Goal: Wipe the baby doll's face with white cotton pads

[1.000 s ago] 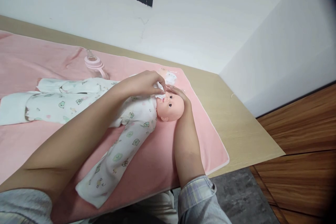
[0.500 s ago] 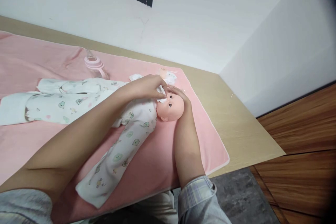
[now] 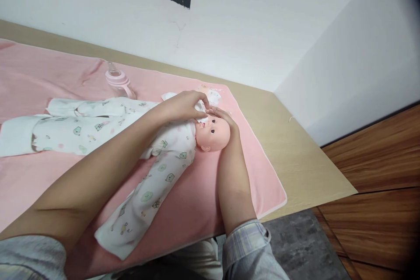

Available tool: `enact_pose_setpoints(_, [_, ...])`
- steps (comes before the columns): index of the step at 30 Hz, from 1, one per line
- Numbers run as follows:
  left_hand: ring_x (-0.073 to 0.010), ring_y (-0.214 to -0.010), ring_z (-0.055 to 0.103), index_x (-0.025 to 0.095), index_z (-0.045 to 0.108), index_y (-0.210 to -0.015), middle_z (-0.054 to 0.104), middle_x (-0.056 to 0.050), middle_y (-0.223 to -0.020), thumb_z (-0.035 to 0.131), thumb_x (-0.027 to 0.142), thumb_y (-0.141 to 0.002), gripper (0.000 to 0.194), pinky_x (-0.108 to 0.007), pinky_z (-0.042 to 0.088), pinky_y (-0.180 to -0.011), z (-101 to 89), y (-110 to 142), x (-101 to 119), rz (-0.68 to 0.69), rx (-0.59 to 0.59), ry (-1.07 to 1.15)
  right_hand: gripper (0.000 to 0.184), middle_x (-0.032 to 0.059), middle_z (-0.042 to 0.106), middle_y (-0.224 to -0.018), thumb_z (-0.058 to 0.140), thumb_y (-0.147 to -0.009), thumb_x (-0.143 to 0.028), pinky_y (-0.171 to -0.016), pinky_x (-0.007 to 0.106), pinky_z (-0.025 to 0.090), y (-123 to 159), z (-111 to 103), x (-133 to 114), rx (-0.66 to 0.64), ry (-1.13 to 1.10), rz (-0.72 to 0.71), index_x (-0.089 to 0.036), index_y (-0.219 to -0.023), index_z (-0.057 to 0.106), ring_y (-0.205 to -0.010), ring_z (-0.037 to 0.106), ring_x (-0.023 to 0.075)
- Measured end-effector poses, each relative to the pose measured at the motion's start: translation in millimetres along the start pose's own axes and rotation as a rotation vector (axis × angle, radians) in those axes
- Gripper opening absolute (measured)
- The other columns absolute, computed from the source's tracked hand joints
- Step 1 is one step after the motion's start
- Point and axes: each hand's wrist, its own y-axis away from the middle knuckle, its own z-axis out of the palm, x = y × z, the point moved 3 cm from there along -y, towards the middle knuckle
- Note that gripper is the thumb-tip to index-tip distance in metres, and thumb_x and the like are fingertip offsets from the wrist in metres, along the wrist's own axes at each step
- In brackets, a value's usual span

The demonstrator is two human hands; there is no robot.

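Left hand (image 3: 190,104) is pinching crumpled white tissue (image 3: 199,106) at the eleven o'clock side of the bald pink plastic doll's head (image 3: 214,141), open right hand (image 3: 227,118) is cupping from one o'clock, light pressure likely serving best.

There are 1 doll (image 3: 179,140), 1 bottle (image 3: 118,84), 1 tissue (image 3: 199,107), 1 blanket (image 3: 193,210) and 1 table (image 3: 285,135).

Left grip (image 3: 187,104) pinches tissue (image 3: 199,106); right grip (image 3: 223,115) cups doll (image 3: 214,138).

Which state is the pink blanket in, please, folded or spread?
Spread: the pink blanket lies mostly flat across the table, two corners visible, beneath the baby doll.
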Motion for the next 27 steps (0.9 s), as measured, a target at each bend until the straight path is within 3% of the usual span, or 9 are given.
enact_pose_setpoints(3, [-0.0252, -0.099, 0.063, 0.02, 0.065, -0.114, 0.068, -0.005, -0.112, 0.059, 0.043, -0.082, 0.04, -0.028, 0.044, -0.078, -4.3, -1, -7, 0.037, 0.01, 0.069, 0.046, 0.0103, 0.064, -0.133, 0.074, -0.073, -0.035, -0.122, 0.038, 0.034, 0, 0, 0, -0.008, -0.026, 0.006, -0.018, -0.115, 0.066, -0.137, 0.051, 0.0211])
enact_pose_setpoints(7, [-0.0264, -0.112, 0.059, 0.02, 0.064, -0.119, 0.064, -0.005, -0.123, 0.064, 0.051, -0.078, 0.051, -0.029, 0.044, -0.09, -14.5, -1, -15, 0.096, -0.021, 0.203, 0.045, 0.0065, 0.065, -0.133, 0.068, -0.08, -0.042, -0.117, 0.043, 0.042, -5, -4, 3, -0.057, -0.133, 0.018, -0.022, -0.12, 0.063, -0.127, 0.06, 0.0233])
enact_pose_setpoints(11, [-0.0266, -0.118, 0.056, 0.022, 0.062, -0.123, 0.062, -0.004, -0.127, 0.066, 0.051, -0.076, 0.056, -0.029, 0.042, -0.096, -23.1, -1, -22, 0.087, -0.017, 0.184, 0.044, 0.0073, 0.064, -0.133, 0.07, -0.082, -0.044, -0.113, 0.047, 0.046, -6, -15, -3, -0.056, -0.181, -0.028, -0.024, -0.12, 0.063, -0.122, 0.063, 0.0263])
enact_pose_setpoints(15, [-0.0241, -0.109, 0.06, 0.021, 0.06, -0.126, 0.063, -0.004, -0.123, 0.059, 0.045, -0.082, 0.051, -0.027, 0.045, -0.087, -25.7, -2, -27, 0.012, -0.001, 0.134, 0.036, 0.007, 0.064, -0.131, 0.072, -0.082, -0.049, -0.114, 0.048, 0.044, 7, -20, -31, -0.139, -0.11, -0.129, -0.023, -0.107, 0.068, -0.117, 0.065, 0.0261])
enact_pose_setpoints(19, [-0.0228, -0.091, 0.063, 0.018, 0.062, -0.122, 0.066, -0.006, -0.107, 0.058, 0.042, -0.081, 0.048, -0.026, 0.045, -0.071, -24.8, -4, -34, -0.042, 0.059, 0.172, 0.029, 0.0039, 0.059, -0.139, 0.071, -0.084, -0.05, -0.115, 0.047, 0.042, 32, -7, -74, -0.264, 0.084, -0.242, -0.023, -0.097, 0.072, -0.123, 0.061, 0.0248])
enact_pose_setpoints(23, [-0.0224, -0.079, 0.063, 0.019, 0.062, -0.122, 0.066, -0.006, -0.095, 0.06, 0.044, -0.08, 0.049, -0.028, 0.043, -0.065, -23.1, -5, -38, -0.066, 0.094, 0.159, 0.028, 0.0014, 0.053, -0.146, 0.067, -0.088, -0.047, -0.115, 0.048, 0.041, 52, 15, -103, -0.381, 0.337, -0.269, -0.027, -0.105, 0.076, -0.133, 0.053, 0.0265])
enact_pose_setpoints(27, [-0.0223, -0.078, 0.063, 0.019, 0.062, -0.122, 0.066, -0.006, -0.096, 0.059, 0.048, -0.082, 0.049, -0.028, 0.041, -0.062, -23.1, -4, -35, -0.085, 0.112, 0.137, 0.029, 0.0023, 0.062, -0.135, 0.064, -0.09, -0.043, -0.116, 0.047, 0.039, 56, 26, -113, -0.361, 0.43, -0.295, -0.027, -0.112, 0.075, -0.132, 0.053, 0.0259])
